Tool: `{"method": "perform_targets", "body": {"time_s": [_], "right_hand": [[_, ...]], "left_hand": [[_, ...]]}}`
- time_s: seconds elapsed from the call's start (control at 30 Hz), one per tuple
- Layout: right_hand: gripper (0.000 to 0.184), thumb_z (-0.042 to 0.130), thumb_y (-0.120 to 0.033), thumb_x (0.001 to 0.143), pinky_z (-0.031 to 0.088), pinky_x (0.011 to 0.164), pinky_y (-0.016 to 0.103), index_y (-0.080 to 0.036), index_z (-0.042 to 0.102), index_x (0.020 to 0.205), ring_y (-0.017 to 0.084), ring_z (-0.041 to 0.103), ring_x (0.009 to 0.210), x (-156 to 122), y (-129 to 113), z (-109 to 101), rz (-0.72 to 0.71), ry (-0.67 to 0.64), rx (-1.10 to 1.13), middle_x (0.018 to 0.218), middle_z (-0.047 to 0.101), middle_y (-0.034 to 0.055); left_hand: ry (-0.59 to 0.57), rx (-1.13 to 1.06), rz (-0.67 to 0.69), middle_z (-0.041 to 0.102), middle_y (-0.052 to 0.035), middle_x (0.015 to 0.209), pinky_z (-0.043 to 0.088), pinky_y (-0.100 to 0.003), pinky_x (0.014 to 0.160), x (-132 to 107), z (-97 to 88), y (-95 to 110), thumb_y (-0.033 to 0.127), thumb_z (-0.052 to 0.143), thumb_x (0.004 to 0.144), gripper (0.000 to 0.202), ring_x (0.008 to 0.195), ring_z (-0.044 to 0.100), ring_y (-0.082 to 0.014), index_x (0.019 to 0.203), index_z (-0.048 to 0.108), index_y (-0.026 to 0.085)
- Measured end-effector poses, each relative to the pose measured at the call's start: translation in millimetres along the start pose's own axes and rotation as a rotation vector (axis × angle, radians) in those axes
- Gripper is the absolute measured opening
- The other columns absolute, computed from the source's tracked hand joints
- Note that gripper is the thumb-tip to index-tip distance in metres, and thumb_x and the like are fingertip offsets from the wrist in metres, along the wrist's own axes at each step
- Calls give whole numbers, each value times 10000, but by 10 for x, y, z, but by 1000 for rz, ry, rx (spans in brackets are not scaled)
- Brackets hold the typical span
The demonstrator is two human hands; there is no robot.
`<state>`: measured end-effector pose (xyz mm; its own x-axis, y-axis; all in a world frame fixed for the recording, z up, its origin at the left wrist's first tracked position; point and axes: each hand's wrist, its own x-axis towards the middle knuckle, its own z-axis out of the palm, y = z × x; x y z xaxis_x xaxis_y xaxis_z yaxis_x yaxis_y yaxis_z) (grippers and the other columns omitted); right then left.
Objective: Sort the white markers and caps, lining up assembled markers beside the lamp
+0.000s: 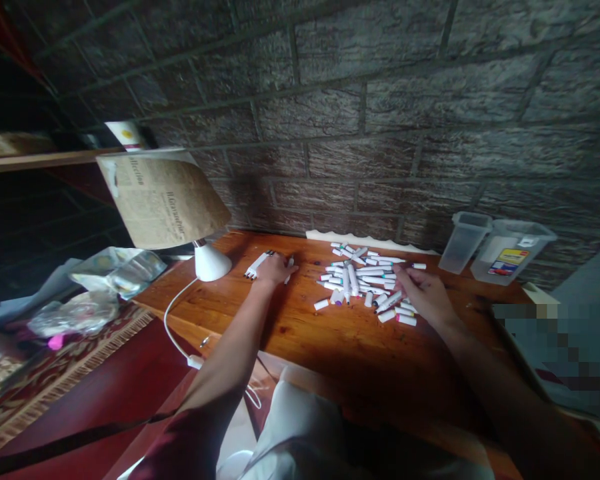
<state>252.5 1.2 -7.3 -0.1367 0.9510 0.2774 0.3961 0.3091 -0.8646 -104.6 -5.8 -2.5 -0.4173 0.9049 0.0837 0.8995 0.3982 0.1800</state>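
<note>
My left hand (275, 270) lies on a small group of white markers (257, 265) on the wooden desk (330, 340), and its fingers seem closed around them. Another marker (291, 269) stands out just beyond that hand. To the right is a loose pile of white markers (360, 280) with coloured ends. My right hand (423, 293) reaches over the pile's right side, with its fingertips among the markers. Its fingers are spread a little, and I cannot see a marker held in them.
Two transparent plastic containers (505, 250) stand at the desk's back right, against a brick wall (380, 120). A white lamp (210, 262) with a newspaper-print shade stands at the left, its white cord (173, 333) hanging over the desk's edge. Plastic bags (115, 273) lie beyond that edge.
</note>
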Motion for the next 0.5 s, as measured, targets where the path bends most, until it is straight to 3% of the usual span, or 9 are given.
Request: {"method": "perform_targets", "body": {"time_s": [0.13,0.3,0.5], "right_hand": [[561,473,-686,812,409,480,238,-183,629,619,138,558,488,8,15,-13,-21,16,-26,578,652,34],[518,482,-651,828,420,513,245,-202,645,629,147,585,519,8,34,12,-30,-6,-94,578,661,20],[522,457,-636,848,413,509,250,-199,645,633,151,591,511,13,83,3,-37,5,-142,548,643,13]], "left_hand": [[82,65,23,692,-138,980,472,-371,765,-9,-32,-87,509,570,786,354,926,635,-302,907,719,212],[240,143,133,629,-150,1129,407,-430,908,-35,-15,-161,495,550,825,347,1129,501,-330,837,723,194],[226,145,14,591,-168,1182,388,-459,910,-19,-35,-222,501,514,851,377,1155,459,-354,887,715,185]]}}
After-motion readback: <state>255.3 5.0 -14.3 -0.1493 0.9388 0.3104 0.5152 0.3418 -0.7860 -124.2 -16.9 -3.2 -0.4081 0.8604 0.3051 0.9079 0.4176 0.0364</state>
